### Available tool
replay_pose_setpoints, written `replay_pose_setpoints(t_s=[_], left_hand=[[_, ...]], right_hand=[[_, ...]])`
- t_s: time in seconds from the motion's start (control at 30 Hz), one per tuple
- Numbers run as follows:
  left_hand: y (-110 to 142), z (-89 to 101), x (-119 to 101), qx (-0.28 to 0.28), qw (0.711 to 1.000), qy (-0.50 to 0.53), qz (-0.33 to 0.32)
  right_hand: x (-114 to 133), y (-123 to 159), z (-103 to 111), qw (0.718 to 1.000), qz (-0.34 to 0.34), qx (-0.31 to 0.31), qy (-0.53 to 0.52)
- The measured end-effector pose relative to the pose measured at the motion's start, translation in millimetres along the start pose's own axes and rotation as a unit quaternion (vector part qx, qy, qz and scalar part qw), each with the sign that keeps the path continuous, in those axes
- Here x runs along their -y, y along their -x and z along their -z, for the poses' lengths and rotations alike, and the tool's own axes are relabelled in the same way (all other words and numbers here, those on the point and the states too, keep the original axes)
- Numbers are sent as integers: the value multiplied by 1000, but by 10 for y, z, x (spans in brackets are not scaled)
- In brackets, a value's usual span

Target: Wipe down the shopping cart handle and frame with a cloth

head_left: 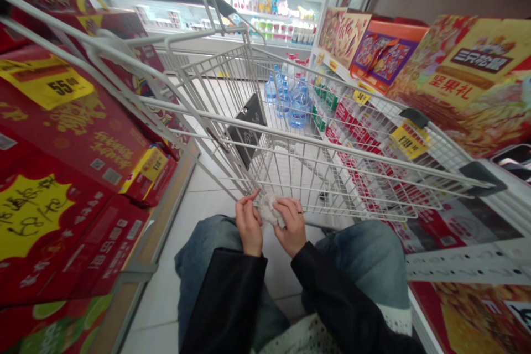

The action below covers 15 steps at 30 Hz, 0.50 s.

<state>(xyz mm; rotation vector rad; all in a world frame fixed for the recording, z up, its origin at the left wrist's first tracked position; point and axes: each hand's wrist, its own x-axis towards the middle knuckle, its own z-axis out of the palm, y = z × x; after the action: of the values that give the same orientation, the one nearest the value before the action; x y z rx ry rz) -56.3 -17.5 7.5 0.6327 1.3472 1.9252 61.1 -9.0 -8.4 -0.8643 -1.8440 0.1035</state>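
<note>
Facing shopping cart (286, 135) side-on, your knees (360, 257) apart just before it, probably so lower wires (332, 210) sit within easy reach. White cloth (269, 211) at cart's lower edge, bunched rather than spread, likely so it fits your grip. Your right hand (291, 225): narrow, fingers curled over cloth, holding it. Your left hand (249, 225): fingers loosely bent beside cloth, near lower wires; whether it pinches cloth or wire, you can't tell. Red boxes (91, 127) flank you at left.

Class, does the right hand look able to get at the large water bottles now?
Probably not: the shopping cart stands between the right hand, on a pale cloth, and the water bottles.
</note>
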Motion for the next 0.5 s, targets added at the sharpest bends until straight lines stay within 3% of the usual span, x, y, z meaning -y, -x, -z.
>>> replay_pose_setpoints(t_s=[0.13, 0.23, 0.37, 0.5], left_hand=[[-1, 5, 2, 11, 1000, 7, -2], [-8, 14, 9, 6, 1000, 8, 0], [-25, 33, 42, -9, 1000, 4, -4], [-34, 50, 78, -22, 999, 3, -23]], right_hand=[[-45, 125, 48, 1000, -20, 5, 8], [124, -156, 156, 1000, 3, 7, 5], [383, -643, 250, 996, 73, -40, -10], [460, -710, 211, 994, 104, -42, -1]])
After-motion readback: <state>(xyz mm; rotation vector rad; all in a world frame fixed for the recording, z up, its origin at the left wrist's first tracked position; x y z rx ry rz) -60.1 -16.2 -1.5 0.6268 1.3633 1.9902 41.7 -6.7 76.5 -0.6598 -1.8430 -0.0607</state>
